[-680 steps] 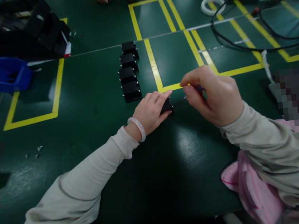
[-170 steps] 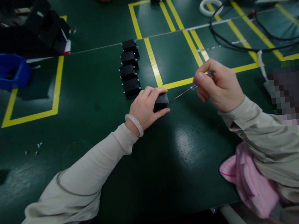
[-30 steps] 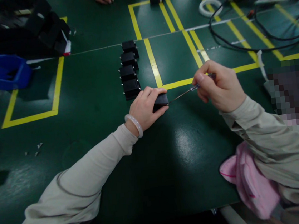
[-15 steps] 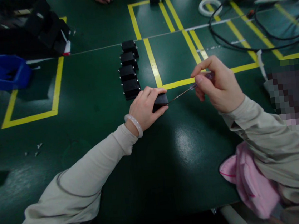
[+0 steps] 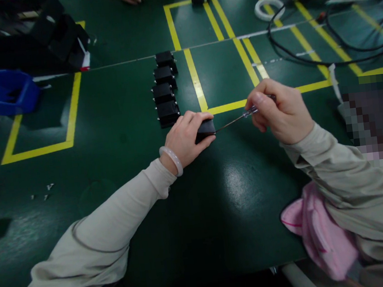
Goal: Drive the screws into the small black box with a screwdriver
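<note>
Left grip clasps black block, well apart from blue bin.

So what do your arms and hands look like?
Both arms have long, plain sleeves in a pale grey-beige. They look loose and crinkly, and I see no pictures or writing on them. My left hand has a smooth, whitish bangle at the wrist. My right hand has no bangle that I can see. I'm not wearing gloves.
</note>
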A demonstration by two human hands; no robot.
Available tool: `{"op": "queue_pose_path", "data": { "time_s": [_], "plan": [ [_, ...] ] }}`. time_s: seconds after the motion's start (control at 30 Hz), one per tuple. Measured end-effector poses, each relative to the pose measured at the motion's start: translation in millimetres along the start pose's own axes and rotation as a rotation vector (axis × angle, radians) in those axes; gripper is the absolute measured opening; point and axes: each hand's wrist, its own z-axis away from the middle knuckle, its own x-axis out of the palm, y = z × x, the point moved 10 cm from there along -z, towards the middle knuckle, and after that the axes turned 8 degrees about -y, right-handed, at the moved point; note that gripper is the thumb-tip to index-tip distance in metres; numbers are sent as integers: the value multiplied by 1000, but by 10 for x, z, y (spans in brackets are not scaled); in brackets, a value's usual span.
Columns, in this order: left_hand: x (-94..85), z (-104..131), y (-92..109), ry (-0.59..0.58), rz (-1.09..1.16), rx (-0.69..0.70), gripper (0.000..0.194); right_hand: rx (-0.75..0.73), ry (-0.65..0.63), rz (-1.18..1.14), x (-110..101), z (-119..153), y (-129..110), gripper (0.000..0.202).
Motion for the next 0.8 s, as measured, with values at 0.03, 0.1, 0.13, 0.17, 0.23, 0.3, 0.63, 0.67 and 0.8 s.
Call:
{"op": "queue_pose_path", "data": {
  "time_s": [0.03,0.1,0.13,0.17,0.23,0.3,0.63,0.67,0.8],
  "plan": [
    [0,-1,-2,-1,1,-1,41,3,4,-2,-5,0,5,32],
    [-2,-2,-5,0,2,-1,42,-7,18,-8,-20,-2,-2,29],
    [-2,-2,-6,2,2,0,42,-13,24,-11,-27,-3,-8,28],
    [-2,-2,-7,3,3,0,42,-17,26,-10,-30,-4,-11,28],
    [1,0,-7,4,3,0,41,-21,26,-3,-31,-3,-12,27],
    [3,2,-3,5,3,3,41,-16,22,8,-28,-1,0,29],
    [2,-2,-1,-3,-1,-6,41,-26,31,18,-34,-9,-17,29],
    [1,-2,1,-4,-1,-5,41,-17,28,18,-32,-6,-8,31],
    [-3,-1,5,-1,-2,0,41,-3,30,26,-34,1,-1,33]
  ]
}}
